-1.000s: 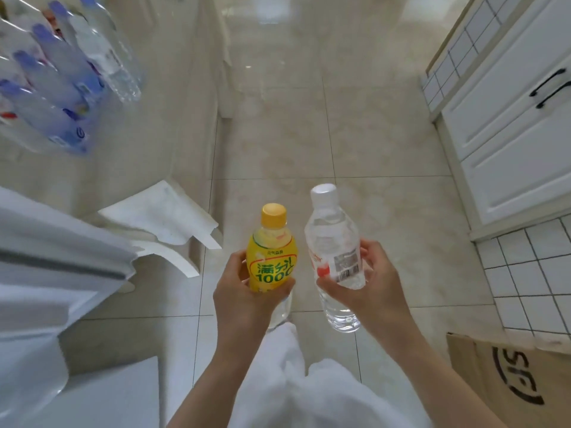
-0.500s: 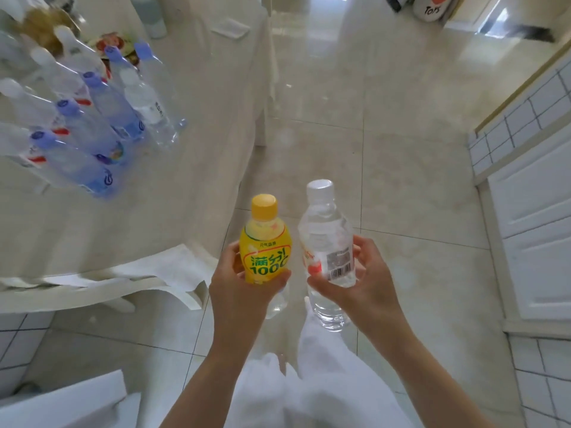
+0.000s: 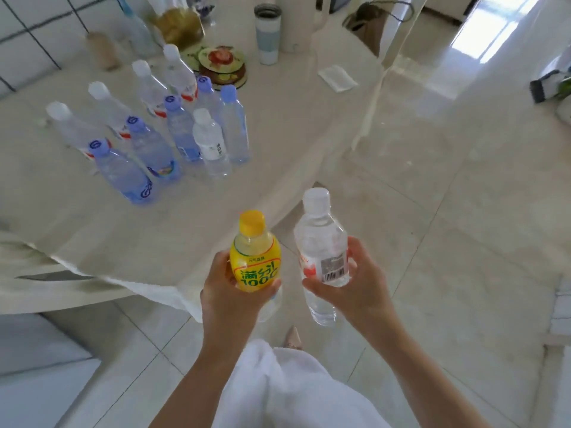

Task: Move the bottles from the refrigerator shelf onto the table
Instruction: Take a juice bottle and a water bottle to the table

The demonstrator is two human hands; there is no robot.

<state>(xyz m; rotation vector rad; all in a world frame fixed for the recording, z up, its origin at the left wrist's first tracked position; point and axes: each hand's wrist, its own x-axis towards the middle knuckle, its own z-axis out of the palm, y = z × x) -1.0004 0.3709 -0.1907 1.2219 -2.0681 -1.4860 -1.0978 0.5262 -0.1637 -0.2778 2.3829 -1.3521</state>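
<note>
Bottles [image 3: 148, 131] of clear water, some with blue caps and some with white, stand upright in a tight cluster on the table [image 3: 278, 168], on its left half. Behind the cluster on the same table sit a patterned plate [image 3: 222, 64] and, further right, a tall tumbler [image 3: 267, 34]; a folded white napkin [image 3: 337, 78] lies near the table's right edge. In front of the table's near corner, above the tiled floor [image 3: 463, 211], the left hand [image 3: 234, 295] wraps its fingers around a yellow bottle [image 3: 255, 261] with a yellow cap, held upright. Just beside it to the right, not touching, the right hand [image 3: 355, 285] grasps a clear bottle [image 3: 321, 254] with a white cap, also upright and off the table.
</note>
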